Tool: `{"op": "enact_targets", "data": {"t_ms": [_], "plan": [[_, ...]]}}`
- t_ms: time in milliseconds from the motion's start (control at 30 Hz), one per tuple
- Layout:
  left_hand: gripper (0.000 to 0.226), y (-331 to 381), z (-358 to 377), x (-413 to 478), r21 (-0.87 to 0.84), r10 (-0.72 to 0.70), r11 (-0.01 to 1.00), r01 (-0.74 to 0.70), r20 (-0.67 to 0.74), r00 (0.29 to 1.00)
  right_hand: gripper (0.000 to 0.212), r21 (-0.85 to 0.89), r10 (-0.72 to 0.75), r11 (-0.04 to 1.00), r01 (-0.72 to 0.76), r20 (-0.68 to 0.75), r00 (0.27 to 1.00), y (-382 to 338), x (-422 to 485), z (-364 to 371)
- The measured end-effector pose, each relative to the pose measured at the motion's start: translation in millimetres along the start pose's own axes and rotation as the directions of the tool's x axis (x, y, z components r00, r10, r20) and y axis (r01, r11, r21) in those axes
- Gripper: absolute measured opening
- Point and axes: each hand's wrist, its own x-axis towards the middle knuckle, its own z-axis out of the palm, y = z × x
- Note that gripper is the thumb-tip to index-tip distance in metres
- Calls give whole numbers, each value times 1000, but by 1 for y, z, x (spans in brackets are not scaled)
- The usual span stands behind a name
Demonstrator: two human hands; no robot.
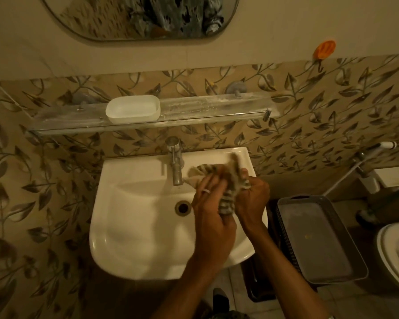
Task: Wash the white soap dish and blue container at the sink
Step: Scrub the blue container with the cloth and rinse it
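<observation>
- Both hands meet over the right side of the sink [134, 226]; the left hand [213, 212] and right hand [251, 199] are each clenched on a striped cloth [226, 194], bunched between them.
- The white soap dish [133, 109] sits on the glass shelf [217, 109] above the tap [176, 164] — out of the basin, likely washed or waiting; I cannot tell which.
- The blue container [318, 238] — a greyish-blue tray — rests beside the sink on the right, untouched.
- No water visibly runs, so the washing seems unfinished.

I see chrome tap [176, 165] at sink's back edge, orange holder [324, 49] on wall, mirror [138, 17] above glass shelf [194, 111], toilet [396, 254] far right
</observation>
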Motion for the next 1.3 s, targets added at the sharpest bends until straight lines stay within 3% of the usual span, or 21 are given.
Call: {"op": "enact_targets", "data": {"t_ms": [33,67,133,200,267,333,400,467,567,633,700,733,800,833,900,1000,1067,1133,1300], "plan": [[52,-3,2,-2,6,84,996,-84,19,996,36,37,4,999,-5,24,1000,3,-3,-2],[55,-5,-2,6,-29,59,998,-58,29,998,38,60,-3,998,2,21,1000,3,-5,-3],[45,-13,-14,28,-132,-200,971,201,19,980,50,74,4,997,-4,2,1000,2,-4,-4],[33,-26,-23,44,-142,-416,899,415,25,909,52,109,56,992,-56,8,998,-3,1,-1],[31,-35,-29,46,-228,-516,821,523,93,851,52,196,194,962,-191,6,981,0,6,2],[29,-35,-32,46,-397,-549,701,593,232,803,50,349,374,853,-387,107,921,0,7,5],[40,-34,-36,44,-460,-527,659,595,282,802,52,332,331,848,-414,277,902,3,4,4],[47,-36,-39,43,-462,-496,700,545,234,836,44,267,178,913,-309,421,890,3,2,0],[33,-39,-43,38,-463,-544,696,549,159,824,21,258,71,926,-274,596,800,4,10,-7],[23,-43,-46,37,-554,-598,611,566,147,788,18,262,92,910,-320,626,774,1,18,-13],[14,-45,-56,39,-672,-620,533,514,104,778,26,341,214,827,-447,544,811,-1,22,-17],[14,-46,-63,41,-679,-617,560,474,39,786,29,422,322,728,-540,485,813,-3,24,-18],[15,-45,-78,48,-561,-580,711,425,-124,805,41,597,492,504,-625,396,775,-4,24,-19],[15,-43,-84,52,-451,-535,794,407,-202,820,45,653,521,453,-607,359,774,-5,24,-20],[17,-30,-89,55,-274,-404,903,332,-270,874,49,692,517,452,-562,310,798,-7,22,-17],[27,3,-62,42,-147,-165,977,154,-60,985,44,682,442,463,-566,376,814,-20,14,-10],[42,28,-34,21,51,28,998,-34,111,993,47,666,385,448,-597,459,801,-27,10,-6],[50,33,-26,14,122,137,981,-153,131,982,60,685,370,402,-608,486,792,-32,7,-9],[40,2,-57,39,-114,-261,957,269,80,962,91,685,409,473,-554,387,827,-48,5,-25]]}}
